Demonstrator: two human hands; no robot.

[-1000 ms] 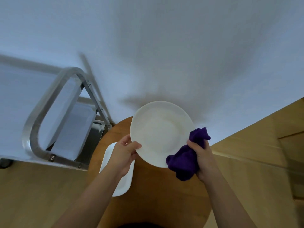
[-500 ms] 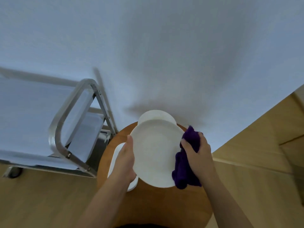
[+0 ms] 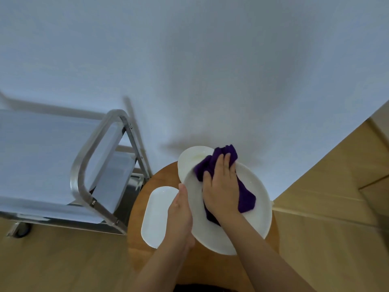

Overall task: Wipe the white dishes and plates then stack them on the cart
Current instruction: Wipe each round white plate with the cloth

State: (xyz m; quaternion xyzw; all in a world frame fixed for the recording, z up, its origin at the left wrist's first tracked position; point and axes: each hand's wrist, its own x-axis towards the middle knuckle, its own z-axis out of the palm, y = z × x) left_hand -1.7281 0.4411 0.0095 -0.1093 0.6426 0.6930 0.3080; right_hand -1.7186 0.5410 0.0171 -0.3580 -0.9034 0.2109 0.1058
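Against the pale wall, at about nine o'clock from the table, stood the steel cart (image 3: 92, 165), its top shelf (image 3: 42, 157) bare of dishes as far as could be seen. At six o'clock sat the small round wooden table (image 3: 164, 178), crowded with white ware. Largest of it was the round plate (image 3: 254, 209) being wiped, held tilted above the tabletop. Behind it at twelve o'clock another white plate (image 3: 189, 159) lay partly hidden, and at nine o'clock an oblong white dish (image 3: 155, 216) rested flat. The left hand (image 3: 179, 216) gripped the round plate's near-left rim, thumb on the edge, its fingers out of sight behind. The right hand (image 3: 221, 190) pressed a bunched purple cloth (image 3: 245, 197) onto the plate's face, fingers laid nearly straight over it. The wiping step seemed to be in hand, with nothing stacked yet. Next, I judged, the cloth would need to cover the remaining face, then the plate a steady carry leftward to the cart.
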